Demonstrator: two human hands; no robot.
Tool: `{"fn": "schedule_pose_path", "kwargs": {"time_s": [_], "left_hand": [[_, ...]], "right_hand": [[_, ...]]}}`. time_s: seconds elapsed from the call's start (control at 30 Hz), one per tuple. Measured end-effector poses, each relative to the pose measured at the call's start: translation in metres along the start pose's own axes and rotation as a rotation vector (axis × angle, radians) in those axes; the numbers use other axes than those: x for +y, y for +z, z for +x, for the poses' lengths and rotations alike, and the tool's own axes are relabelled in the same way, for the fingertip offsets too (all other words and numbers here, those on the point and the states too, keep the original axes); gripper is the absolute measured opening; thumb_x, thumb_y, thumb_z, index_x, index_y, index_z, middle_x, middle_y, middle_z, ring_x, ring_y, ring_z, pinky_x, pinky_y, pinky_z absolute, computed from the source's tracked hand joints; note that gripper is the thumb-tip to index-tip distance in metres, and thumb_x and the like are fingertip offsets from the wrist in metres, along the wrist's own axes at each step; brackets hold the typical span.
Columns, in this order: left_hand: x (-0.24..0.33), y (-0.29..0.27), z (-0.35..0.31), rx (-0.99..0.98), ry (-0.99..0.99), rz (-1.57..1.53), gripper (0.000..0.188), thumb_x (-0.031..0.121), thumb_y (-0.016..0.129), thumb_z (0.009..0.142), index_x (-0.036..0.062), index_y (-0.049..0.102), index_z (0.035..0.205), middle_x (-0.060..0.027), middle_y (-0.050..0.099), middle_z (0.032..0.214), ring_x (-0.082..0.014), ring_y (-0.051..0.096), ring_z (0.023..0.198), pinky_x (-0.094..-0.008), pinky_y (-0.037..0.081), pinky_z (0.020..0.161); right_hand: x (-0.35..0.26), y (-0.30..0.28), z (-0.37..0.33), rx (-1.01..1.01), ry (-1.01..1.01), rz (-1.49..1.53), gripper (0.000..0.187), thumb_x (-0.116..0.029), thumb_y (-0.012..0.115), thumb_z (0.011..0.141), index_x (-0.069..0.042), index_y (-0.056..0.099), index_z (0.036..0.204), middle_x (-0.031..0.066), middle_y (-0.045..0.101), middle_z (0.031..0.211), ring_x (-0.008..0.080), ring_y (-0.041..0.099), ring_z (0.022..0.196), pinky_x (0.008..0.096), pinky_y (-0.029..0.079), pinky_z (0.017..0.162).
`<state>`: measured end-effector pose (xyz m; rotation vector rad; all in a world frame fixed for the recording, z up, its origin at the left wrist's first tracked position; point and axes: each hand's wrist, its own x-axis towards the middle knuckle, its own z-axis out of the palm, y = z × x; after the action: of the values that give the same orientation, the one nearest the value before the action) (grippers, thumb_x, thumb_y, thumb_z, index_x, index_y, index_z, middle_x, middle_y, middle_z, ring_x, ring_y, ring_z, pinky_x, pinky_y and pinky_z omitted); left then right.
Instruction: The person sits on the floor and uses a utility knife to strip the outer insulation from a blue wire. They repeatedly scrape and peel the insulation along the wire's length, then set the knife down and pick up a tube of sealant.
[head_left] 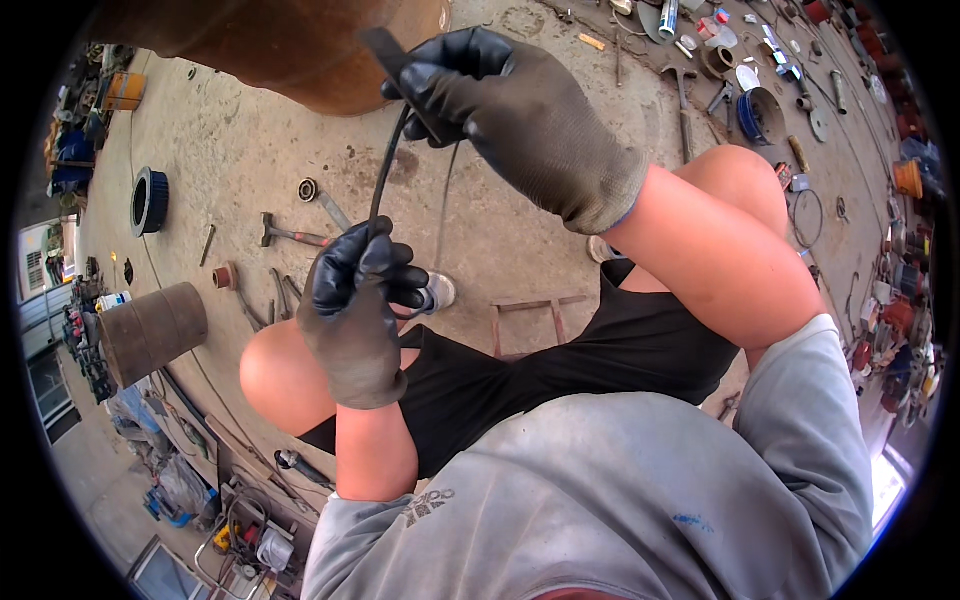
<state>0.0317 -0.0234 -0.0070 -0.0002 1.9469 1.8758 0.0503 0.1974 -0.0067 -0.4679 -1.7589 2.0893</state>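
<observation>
Both hands wear dark-coated work gloves. My right hand (pixel 520 115), raised in front of me, is closed on a flat dark strip (pixel 386 55) that slants past its fingertips. From beside that strip a thin black cord-like length (pixel 387 170) runs down, slightly curved, to my left hand (pixel 352 300). The left fingers are bent around its lower end, over my left knee. How the cord-like length meets the flat strip is hidden by the right glove, and its exact kind cannot be made out.
A large rusty rounded metal body (pixel 290 45) stands close ahead. On the concrete floor lie a hammer (pixel 290 236), a blue-black ring (pixel 150 201), another hammer (pixel 684 115) and a blue-rimmed wheel (pixel 762 117). A rusty drum (pixel 155 332) is at left. Clutter lines both sides.
</observation>
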Motion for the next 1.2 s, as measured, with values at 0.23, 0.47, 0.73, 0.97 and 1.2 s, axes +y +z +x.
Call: {"fn": "schedule_pose_path", "kwargs": {"time_s": [0.23, 0.47, 0.73, 0.97, 1.2], "left_hand": [[0.009, -0.012, 0.005, -0.100, -0.186, -0.150, 0.028, 0.019, 0.067, 0.109, -0.0038, 0.069, 0.125, -0.0083, 0.070, 0.083, -0.0133, 0.062, 0.059, -0.0245, 0.047, 0.048], [0.005, -0.018, 0.006, -0.181, -0.223, -0.249, 0.027, 0.020, 0.061, 0.113, -0.0036, 0.068, 0.125, -0.0072, 0.068, 0.081, -0.0086, 0.055, 0.053, -0.0210, 0.041, 0.042], [0.004, -0.015, 0.005, -0.165, -0.266, -0.212, 0.027, 0.019, 0.060, 0.113, -0.0039, 0.067, 0.124, -0.0068, 0.067, 0.079, -0.0084, 0.052, 0.048, -0.0217, 0.037, 0.038], [-0.001, -0.017, 0.007, -0.162, -0.311, -0.257, 0.027, 0.021, 0.057, 0.114, -0.0017, 0.067, 0.124, -0.0059, 0.069, 0.080, -0.0093, 0.049, 0.045, -0.0225, 0.036, 0.035], [-0.006, -0.031, 0.010, -0.301, -0.336, -0.373, 0.028, 0.022, 0.051, 0.116, 0.0012, 0.066, 0.128, -0.0042, 0.070, 0.082, -0.0099, 0.047, 0.044, -0.0241, 0.035, 0.033]], "right_hand": [[0.007, 0.004, -0.015, -0.055, 0.090, -0.052, 0.030, -0.028, 0.076, 0.100, -0.001, 0.075, 0.113, 0.0088, 0.079, 0.093, 0.0126, 0.074, 0.086, 0.0308, 0.059, 0.078], [0.009, 0.002, -0.029, -0.032, 0.221, -0.015, 0.031, -0.029, 0.077, 0.099, -0.001, 0.075, 0.112, 0.0082, 0.079, 0.094, 0.0118, 0.074, 0.084, 0.0304, 0.059, 0.080], [0.002, 0.007, -0.032, -0.036, 0.228, 0.039, 0.027, -0.019, 0.077, 0.101, 0.004, 0.070, 0.114, 0.0109, 0.077, 0.094, 0.0141, 0.072, 0.085, 0.0304, 0.059, 0.077], [0.001, 0.010, -0.036, -0.063, 0.223, -0.035, 0.027, -0.021, 0.077, 0.102, 0.002, 0.071, 0.115, 0.0083, 0.076, 0.092, 0.0122, 0.072, 0.084, 0.0296, 0.059, 0.076], [0.018, 0.006, -0.024, 0.030, 0.122, -0.023, 0.028, -0.024, 0.083, 0.095, -0.002, 0.077, 0.109, 0.0101, 0.079, 0.096, 0.0150, 0.073, 0.085, 0.0326, 0.059, 0.077]]}}
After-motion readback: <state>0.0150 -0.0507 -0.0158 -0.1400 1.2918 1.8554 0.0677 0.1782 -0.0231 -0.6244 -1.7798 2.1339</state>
